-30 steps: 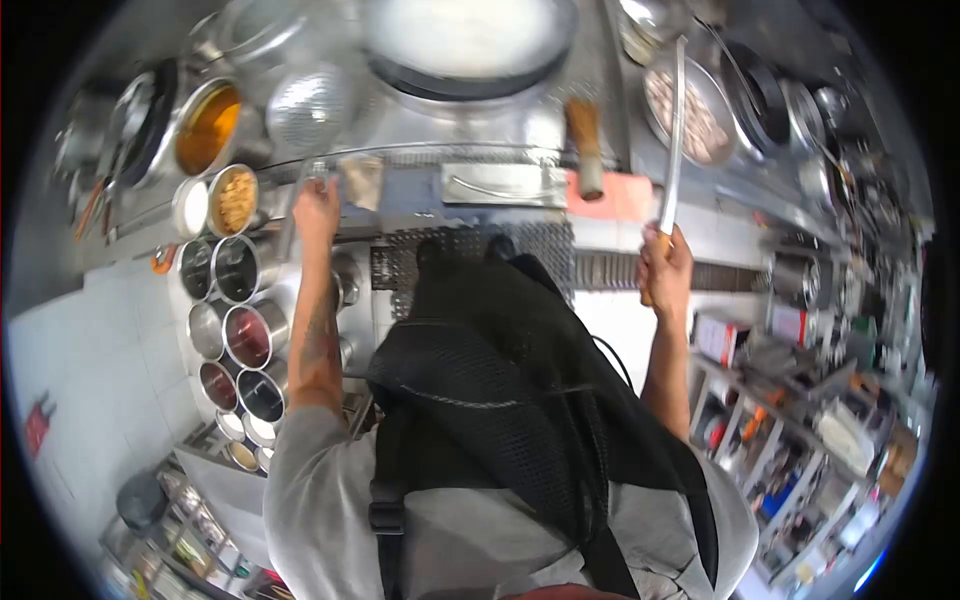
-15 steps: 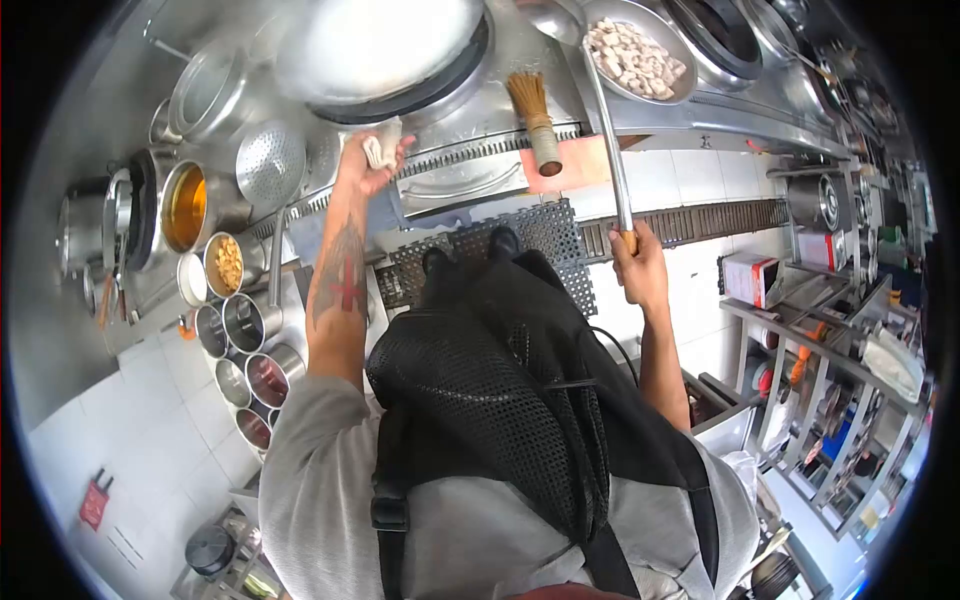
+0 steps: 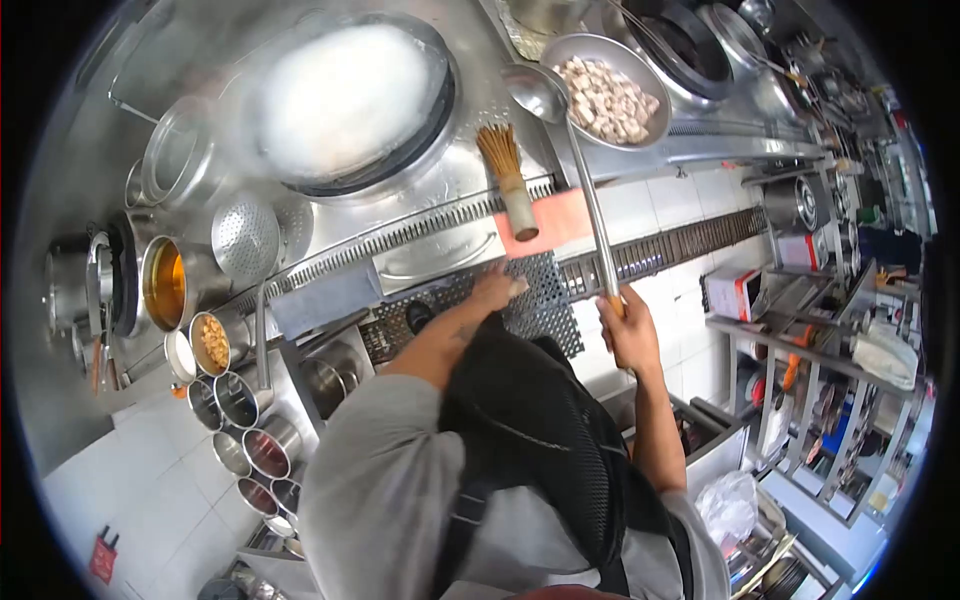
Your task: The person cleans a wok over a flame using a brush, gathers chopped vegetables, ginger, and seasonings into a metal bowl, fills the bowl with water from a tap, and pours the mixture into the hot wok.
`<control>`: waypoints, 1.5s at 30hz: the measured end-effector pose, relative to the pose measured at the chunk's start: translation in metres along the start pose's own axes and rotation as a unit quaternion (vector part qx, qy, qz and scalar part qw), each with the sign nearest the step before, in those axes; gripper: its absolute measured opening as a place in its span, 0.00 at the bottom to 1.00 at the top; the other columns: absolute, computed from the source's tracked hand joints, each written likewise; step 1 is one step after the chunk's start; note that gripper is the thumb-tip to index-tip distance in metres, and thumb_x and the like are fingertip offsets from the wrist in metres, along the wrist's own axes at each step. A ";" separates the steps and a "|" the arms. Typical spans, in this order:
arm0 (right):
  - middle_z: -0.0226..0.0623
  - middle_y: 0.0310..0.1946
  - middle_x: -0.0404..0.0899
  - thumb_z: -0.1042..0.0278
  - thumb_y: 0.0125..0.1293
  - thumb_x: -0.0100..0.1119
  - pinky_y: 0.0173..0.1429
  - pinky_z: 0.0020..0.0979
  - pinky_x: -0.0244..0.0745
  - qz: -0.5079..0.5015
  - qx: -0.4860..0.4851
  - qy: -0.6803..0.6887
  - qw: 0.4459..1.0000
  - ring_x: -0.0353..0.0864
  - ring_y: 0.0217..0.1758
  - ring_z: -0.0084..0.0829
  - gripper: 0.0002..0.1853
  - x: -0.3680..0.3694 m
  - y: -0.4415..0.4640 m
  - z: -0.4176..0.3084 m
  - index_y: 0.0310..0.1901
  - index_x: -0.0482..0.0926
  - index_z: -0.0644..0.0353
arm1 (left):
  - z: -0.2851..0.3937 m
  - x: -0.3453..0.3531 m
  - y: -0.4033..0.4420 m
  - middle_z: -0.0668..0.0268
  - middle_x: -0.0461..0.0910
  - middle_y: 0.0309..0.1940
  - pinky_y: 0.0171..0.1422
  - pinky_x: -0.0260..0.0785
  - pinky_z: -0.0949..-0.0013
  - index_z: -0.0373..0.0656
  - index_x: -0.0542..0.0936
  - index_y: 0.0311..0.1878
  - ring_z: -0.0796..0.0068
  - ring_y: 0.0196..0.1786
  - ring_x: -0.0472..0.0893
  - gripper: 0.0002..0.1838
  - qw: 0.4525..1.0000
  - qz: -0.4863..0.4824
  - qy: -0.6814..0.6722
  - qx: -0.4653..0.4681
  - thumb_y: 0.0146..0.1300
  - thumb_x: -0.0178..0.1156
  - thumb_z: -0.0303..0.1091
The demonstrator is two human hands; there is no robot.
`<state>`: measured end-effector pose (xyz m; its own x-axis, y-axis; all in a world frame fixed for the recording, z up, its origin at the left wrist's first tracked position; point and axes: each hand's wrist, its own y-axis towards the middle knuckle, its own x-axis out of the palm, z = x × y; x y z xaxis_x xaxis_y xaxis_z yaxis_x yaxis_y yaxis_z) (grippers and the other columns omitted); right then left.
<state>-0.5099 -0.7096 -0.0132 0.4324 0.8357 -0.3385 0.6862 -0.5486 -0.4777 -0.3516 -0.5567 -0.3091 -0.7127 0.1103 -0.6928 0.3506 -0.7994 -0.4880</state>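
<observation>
Left hand [image 3: 490, 288] is motion-blurred, low over the black mat [image 3: 545, 312]; can't tell if its fingers are spread or pinching. Pale scrap [image 3: 518, 287] at their tips, too smeared to identify. Right hand [image 3: 632, 332] is clear: fingers wrapped around the wooden end of the ladle [image 3: 590, 205], shaft running up and away, its bowl end over the near-left rim of the metal bowl [image 3: 657, 125] of diced pale pieces.

Large pan [image 3: 447, 95] at upper left: contents blown out white, haze over its left side, so what's in it is unreadable. Black mesh bag [image 3: 545, 430] on the chest blocks the legs and part of the mat. Far right shelving [image 3: 790, 345] is warped and cluttered, items mostly illegible; corners go black.

Table [image 3: 490, 85] is stainless, shiny, with a slotted channel along its near edge. Brush [image 3: 515, 190] lies across that channel, handle end on the orange-pink sheet [image 3: 560, 218]. Strainer [image 3: 245, 237] and pots off to the left. White tiled floor [image 3: 165, 490], dark drain grate [image 3: 690, 242] beyond the right hand.
</observation>
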 end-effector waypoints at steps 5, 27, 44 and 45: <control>0.24 0.17 0.67 0.70 0.74 0.58 0.15 0.23 0.57 -0.018 0.014 0.012 1.000 0.63 0.12 0.16 0.06 -0.007 -0.007 0.014 0.46 0.72 0.60 | -0.005 0.061 0.113 0.48 0.84 0.47 0.47 0.75 0.48 0.38 0.82 0.44 0.54 0.46 0.86 0.27 0.984 -0.053 -0.060 0.157 0.64 0.60 0.57; 0.26 0.19 0.67 0.70 0.73 0.59 0.17 0.23 0.62 -0.124 -0.069 0.121 0.982 0.65 0.15 0.17 0.07 0.054 -0.011 -0.019 0.43 0.72 0.61 | -0.104 -0.312 -0.118 0.55 0.75 0.45 0.34 0.70 0.56 0.44 0.71 0.55 0.58 0.37 0.77 0.21 0.353 0.290 -0.883 -0.108 0.71 0.50 0.50; 0.26 0.20 0.67 0.70 0.73 0.58 0.16 0.23 0.62 -0.044 -0.056 0.153 0.986 0.66 0.15 0.18 0.06 0.090 -0.073 -0.007 0.41 0.72 0.60 | -0.222 -0.301 -0.196 0.59 0.73 0.25 0.16 0.57 0.70 0.40 0.69 0.43 0.68 0.19 0.72 0.10 0.561 0.360 -0.741 -0.076 0.71 0.55 0.36; 0.26 0.20 0.67 0.69 0.73 0.58 0.16 0.23 0.62 -0.042 -0.061 0.155 0.985 0.66 0.15 0.18 0.07 0.093 -0.073 -0.008 0.41 0.72 0.61 | -0.224 -0.307 -0.203 0.59 0.74 0.25 0.15 0.57 0.70 0.39 0.69 0.42 0.69 0.20 0.72 0.09 0.581 0.374 -0.717 -0.094 0.71 0.54 0.35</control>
<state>-0.5152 -0.5913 -0.0035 0.5158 0.8562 -0.0293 0.7842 -0.4856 -0.3861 -0.0677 -0.2957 -0.1159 -0.0446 -0.9389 0.3412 0.8517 -0.2142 -0.4782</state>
